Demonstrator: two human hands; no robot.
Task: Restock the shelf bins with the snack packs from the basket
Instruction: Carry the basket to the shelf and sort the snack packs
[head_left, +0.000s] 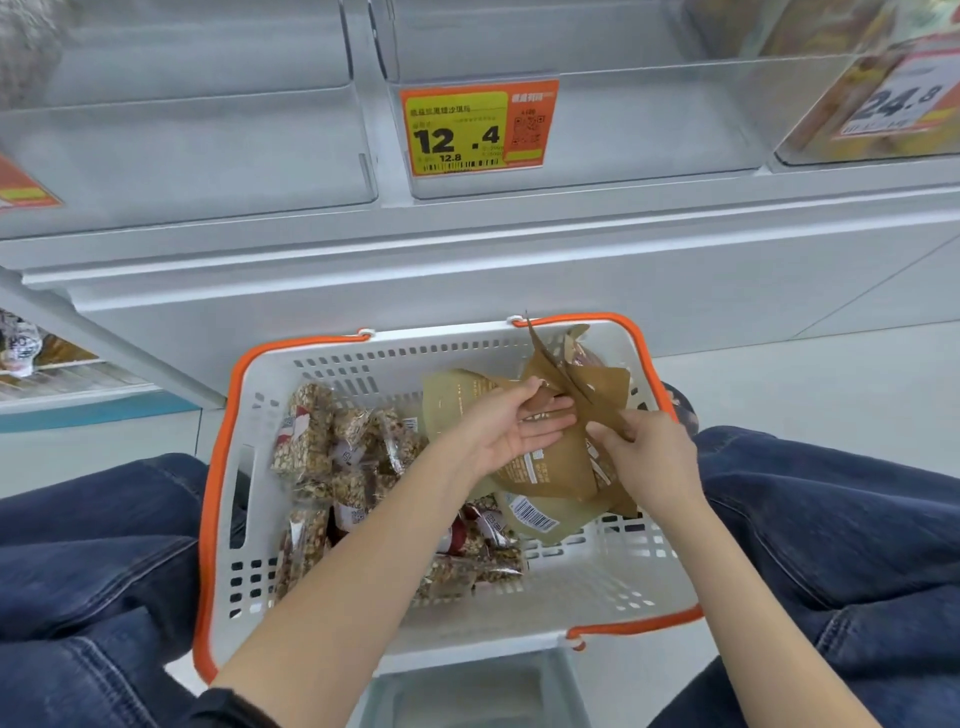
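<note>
basket: white perforated plastic basket (597, 577) with orange rim and handles, sitting on the floor between the person's knees in dark blue jeans (98, 551), right in front of the shelf unit.

brown packs: a bunch of flat kraft-brown paper snack pouches (561, 467) piled in the far right corner of the basket, some lying flat, one showing a barcode label near the middle of the pile. One or two stick up past the basket's far rim.

clear packs: clear plastic packs of oat and nut bars (332, 457) heaped along the left side of the basket and spilling toward the near middle.

left hand: left hand (511, 426) is palm up over the brown pile, fingers pretty much straight and relaxed, tips resting against the raised pouches, thumb up against one pouch. Not really gripping anything as far as I can see.

right hand: right hand (647, 452) has its fingers curled, pinching the lower edge of an upright brown pouch that's fanned up toward the far rim.

shelf bins: clear plastic shelf bins (623, 130) up above, the middle one looks bare inside and carries an orange and yellow price tag (478, 130) reading 12.4 on its front. The bin at the right edge has yellowish packs in it, too blurry to tell what.
</note>
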